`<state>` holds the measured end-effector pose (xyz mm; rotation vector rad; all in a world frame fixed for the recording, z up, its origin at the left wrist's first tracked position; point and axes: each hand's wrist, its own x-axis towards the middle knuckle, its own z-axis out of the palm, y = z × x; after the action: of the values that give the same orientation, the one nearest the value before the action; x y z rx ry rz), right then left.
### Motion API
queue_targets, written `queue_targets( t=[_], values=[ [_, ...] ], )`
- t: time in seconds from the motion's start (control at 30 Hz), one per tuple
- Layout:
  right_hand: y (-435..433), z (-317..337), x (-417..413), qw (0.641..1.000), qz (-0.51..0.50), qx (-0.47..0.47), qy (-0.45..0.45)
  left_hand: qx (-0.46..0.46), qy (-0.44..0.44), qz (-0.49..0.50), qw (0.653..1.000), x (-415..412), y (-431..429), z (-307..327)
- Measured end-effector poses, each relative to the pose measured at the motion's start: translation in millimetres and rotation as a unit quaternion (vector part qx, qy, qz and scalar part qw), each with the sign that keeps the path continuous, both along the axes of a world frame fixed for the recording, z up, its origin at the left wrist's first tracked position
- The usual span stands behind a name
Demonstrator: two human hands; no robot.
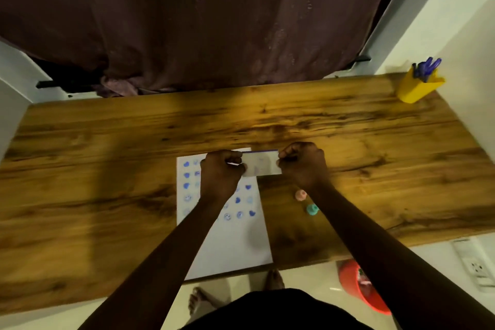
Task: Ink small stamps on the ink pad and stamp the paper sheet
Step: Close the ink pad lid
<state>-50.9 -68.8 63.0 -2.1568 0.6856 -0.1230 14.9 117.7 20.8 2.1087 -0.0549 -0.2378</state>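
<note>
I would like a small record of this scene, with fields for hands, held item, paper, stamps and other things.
left hand: grips the left end of the ink pad case
right hand: grips its right end
ink pad case: held above the table, over the paper's far right corner
paper sheet: flat, many blue prints on its far half
stamps: pink stamp and teal stamp on the table, right of the paper
other: yellow pen holder at the far right corner

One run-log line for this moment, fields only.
both hands: left hand and right hand hold ink pad case | pink stamp, teal stamp: on table | paper sheet: partly stamped
</note>
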Motion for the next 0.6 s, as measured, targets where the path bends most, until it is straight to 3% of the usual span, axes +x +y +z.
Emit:
queue_targets(
  t=[0.27, 0.6],
  values=[
    [-70.3, -23.5, -0.5, 0.999, -0.006, -0.012, 0.048, 0.002, 0.043, -0.015, 0.999, -5.6, -73.5, -21.3],
    [-96.3, -46.1, -1.0, 0.996, 0.005, -0.019, 0.086, 0.041, 0.027, -0.017, 0.999, -14.7, -101.3, -37.8]
  ],
)
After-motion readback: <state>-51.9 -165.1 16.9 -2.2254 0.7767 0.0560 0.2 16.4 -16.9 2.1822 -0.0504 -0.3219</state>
